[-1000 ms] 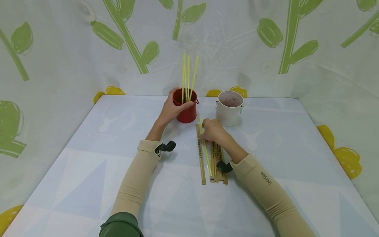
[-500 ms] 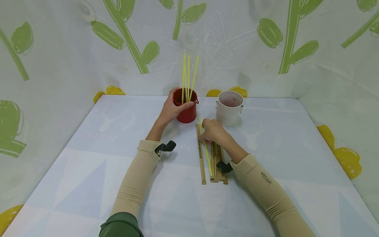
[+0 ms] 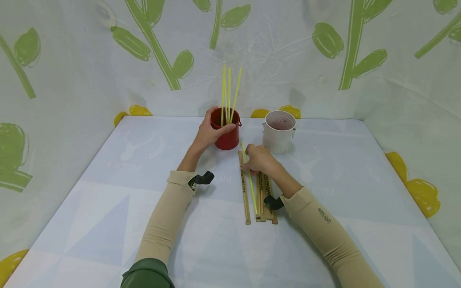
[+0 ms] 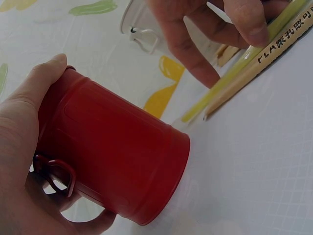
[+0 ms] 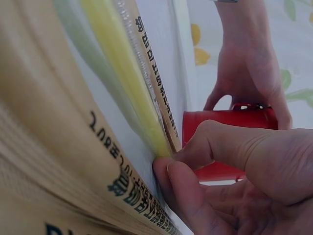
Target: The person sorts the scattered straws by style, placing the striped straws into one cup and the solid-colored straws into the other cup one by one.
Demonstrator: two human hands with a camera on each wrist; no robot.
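My left hand (image 3: 206,135) holds the small red bucket (image 3: 227,141) near its rim, with the thumb on one side and fingers on the other. Several yellow straws (image 3: 229,90) stand in that bucket, leaning slightly apart. In front of the white bucket (image 3: 275,140), my right hand (image 3: 263,160) pinches a yellow straw (image 5: 128,68) between thumb and forefinger, low over the table. Left of this straw lies a single slim brown paper packet (image 3: 245,196) with dark print. More such packets (image 3: 262,200) lie side by side, partly hidden under my right hand.
Both buckets stand near the back edge of the table (image 3: 115,220), which has a pale blue and white cover. Behind it rises a wall covering (image 3: 273,52) with green leaf shapes. A black wrist camera (image 3: 203,178) sticks out from the left sleeve, another (image 3: 273,203) from the right.
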